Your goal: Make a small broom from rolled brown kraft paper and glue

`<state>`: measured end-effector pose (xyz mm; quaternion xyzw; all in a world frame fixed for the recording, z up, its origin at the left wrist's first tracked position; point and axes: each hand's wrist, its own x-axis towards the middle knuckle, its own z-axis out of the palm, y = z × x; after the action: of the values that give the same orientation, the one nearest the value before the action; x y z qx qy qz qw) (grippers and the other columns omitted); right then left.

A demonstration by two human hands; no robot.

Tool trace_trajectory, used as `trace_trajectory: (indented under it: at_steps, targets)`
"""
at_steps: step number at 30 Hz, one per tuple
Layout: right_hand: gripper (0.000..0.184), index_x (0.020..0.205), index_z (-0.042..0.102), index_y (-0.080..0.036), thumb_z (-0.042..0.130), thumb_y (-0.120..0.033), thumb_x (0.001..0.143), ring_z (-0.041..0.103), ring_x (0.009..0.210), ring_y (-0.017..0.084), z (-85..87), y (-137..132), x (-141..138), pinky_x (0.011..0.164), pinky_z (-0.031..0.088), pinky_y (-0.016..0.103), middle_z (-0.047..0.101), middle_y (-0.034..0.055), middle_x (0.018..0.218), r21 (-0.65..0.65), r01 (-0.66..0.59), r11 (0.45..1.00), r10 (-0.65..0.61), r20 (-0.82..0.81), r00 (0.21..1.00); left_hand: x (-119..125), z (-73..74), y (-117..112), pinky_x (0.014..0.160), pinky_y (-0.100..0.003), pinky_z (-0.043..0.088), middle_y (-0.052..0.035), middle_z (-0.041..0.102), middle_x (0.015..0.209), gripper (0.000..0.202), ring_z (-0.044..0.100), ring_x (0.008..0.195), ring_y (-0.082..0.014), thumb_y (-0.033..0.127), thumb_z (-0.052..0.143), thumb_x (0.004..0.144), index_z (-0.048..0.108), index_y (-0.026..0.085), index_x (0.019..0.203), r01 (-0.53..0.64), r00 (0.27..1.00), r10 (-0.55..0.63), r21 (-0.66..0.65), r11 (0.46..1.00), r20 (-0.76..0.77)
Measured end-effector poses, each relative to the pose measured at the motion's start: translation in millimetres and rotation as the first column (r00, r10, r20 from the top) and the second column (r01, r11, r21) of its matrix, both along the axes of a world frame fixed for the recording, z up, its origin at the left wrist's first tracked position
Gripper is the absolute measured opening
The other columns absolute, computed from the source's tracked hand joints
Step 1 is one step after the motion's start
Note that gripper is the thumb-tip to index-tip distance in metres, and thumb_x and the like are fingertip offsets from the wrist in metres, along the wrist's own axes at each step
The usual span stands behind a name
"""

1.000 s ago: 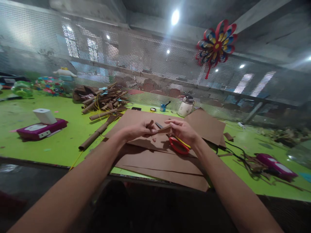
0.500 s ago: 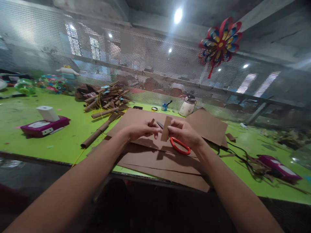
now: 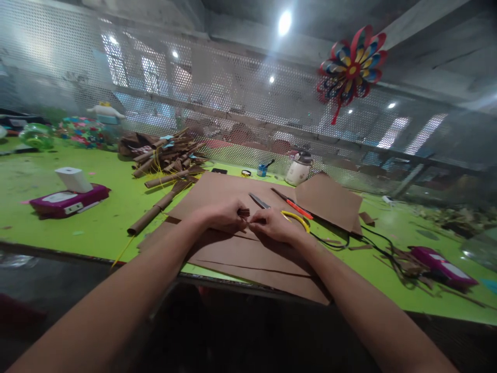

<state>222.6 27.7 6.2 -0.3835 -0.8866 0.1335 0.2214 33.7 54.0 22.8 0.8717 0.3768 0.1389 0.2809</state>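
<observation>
My left hand (image 3: 228, 215) is closed round a small stack of brown paper strips (image 3: 244, 212), whose layered edges show between thumb and fingers. My right hand (image 3: 274, 225) pinches the near end of the same paper, fingertips almost touching the left hand's. Under both hands lie large brown paper sheets (image 3: 233, 248). Scissors with a yellow handle (image 3: 297, 220) rest on the paper beside my right hand, their grey blade pointing away to the left. Just beyond them lies a slim tool with a red-orange handle (image 3: 300, 209) and a dark tip.
Brown paper tubes (image 3: 151, 212) are piled at the left back, with yellow string. Purple power strips (image 3: 70, 201) (image 3: 444, 267) sit at both sides of the green table (image 3: 116, 171). A white jug (image 3: 298, 170) and blue jar (image 3: 262, 170) stand behind; black cables (image 3: 384, 251) run right.
Both hands have come together and lowered. The upright brown strip in my right hand now lies with the paper between both hands. The red handle has left my right hand and rests farther back.
</observation>
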Motion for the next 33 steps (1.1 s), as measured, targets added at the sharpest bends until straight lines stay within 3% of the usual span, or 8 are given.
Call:
trace_trajectory:
  at_steps: [4, 10, 19, 26, 33]
  targets:
    - [0.015, 0.077, 0.067, -0.014, 0.055, -0.023, 0.076, 0.051, 0.061, 0.011, -2.7, 2, -1, 0.059, 0.038, 0.022, 0.062, 0.0036, 0.070, 0.102, 0.035, 0.994, -0.036, 0.008, 0.999, -1, 3.1, 3, 0.044, -0.021, 0.023, 0.0049, 0.042, 0.048, 0.014, 0.034, 0.046, -0.0081, 0.030, 0.058, 0.059, 0.058, 0.016, 0.058, -0.048, 0.999, 0.048, 0.000, 0.999, -0.010]
    - [0.015, 0.078, 0.068, -0.013, 0.054, -0.019, 0.077, 0.053, 0.063, 0.011, -5.3, 4, -1, 0.060, 0.039, 0.022, 0.063, 0.0048, 0.072, 0.081, 0.019, 0.997, -0.015, -0.046, 0.999, -3, 5.6, 12, 0.050, -0.021, 0.028, 0.0053, 0.044, 0.050, 0.020, 0.037, 0.051, -0.0088, 0.030, 0.067, 0.050, 0.054, 0.015, 0.053, -0.057, 0.998, 0.058, -0.055, 0.997, 0.022]
    - [0.014, 0.076, 0.067, -0.014, 0.053, -0.018, 0.077, 0.053, 0.062, 0.011, -10.2, 13, -1, 0.059, 0.038, 0.021, 0.063, 0.0032, 0.071, 0.088, 0.016, 0.996, -0.014, -0.027, 1.000, -1, 0.6, 8, 0.050, -0.021, 0.028, 0.0029, 0.050, 0.056, 0.025, 0.039, 0.052, -0.0096, 0.037, 0.056, 0.062, 0.062, 0.013, 0.067, -0.044, 0.999, 0.044, -0.021, 0.999, 0.008]
    - [0.015, 0.080, 0.066, -0.015, 0.051, -0.016, 0.078, 0.052, 0.065, 0.011, -7.1, 14, -4, 0.062, 0.037, 0.021, 0.063, 0.0040, 0.076, 0.120, 0.000, 0.993, -0.009, 0.070, 0.998, 1, -12.0, 22, 0.054, -0.021, 0.029, 0.0027, 0.052, 0.061, 0.023, 0.041, 0.056, -0.0098, 0.032, 0.053, 0.064, 0.063, 0.014, 0.073, 0.006, 1.000, -0.006, 0.021, 1.000, -0.005]
    - [0.015, 0.079, 0.065, -0.015, 0.049, -0.015, 0.078, 0.050, 0.066, 0.011, 1.1, 7, 0, 0.061, 0.034, 0.020, 0.062, 0.0039, 0.075, 0.142, 0.029, 0.989, -0.061, 0.227, 0.972, -3, -13.9, 24, 0.052, -0.021, 0.026, 0.0027, 0.048, 0.058, 0.021, 0.036, 0.054, -0.0096, 0.032, 0.050, 0.067, 0.060, 0.014, 0.069, 0.053, 0.997, -0.047, 0.107, 0.993, -0.059]
